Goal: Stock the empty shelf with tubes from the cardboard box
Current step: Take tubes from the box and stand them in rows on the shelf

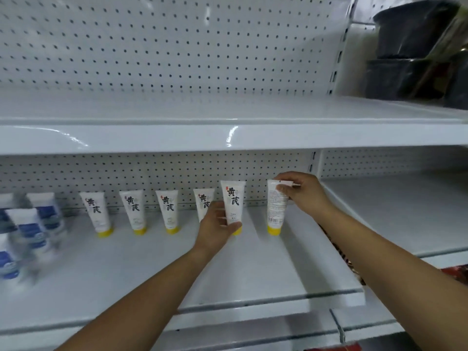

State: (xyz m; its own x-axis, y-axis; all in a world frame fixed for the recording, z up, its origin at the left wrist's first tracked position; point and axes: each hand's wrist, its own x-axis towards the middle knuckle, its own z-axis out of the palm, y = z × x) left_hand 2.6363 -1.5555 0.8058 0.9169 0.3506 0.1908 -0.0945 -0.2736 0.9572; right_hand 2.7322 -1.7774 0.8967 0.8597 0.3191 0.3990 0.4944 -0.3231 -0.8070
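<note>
On the white shelf (253,269), a row of four tubes (135,211) stands cap-down along the back edge, in front of the pegboard wall (152,171). Each is white with a yellow cap and black characters facing out. The left hand (216,224) is curled around a fifth tube (233,201) just right of that row, thumb across its lower front above the cap, and it partly hides the fourth tube behind it. The right hand (301,191) pinches the flat top seam of a sixth tube (276,211) near the shelf's right edge. This tube is upright, cap down, with its fine print and barcode turned outward. Whether either held tube rests fully on the shelf cannot be told. Blurred blue-and-white bottles (38,224) crowd the left edge. Dark bins (410,46) sit on the upper shelf at the far right.
</note>
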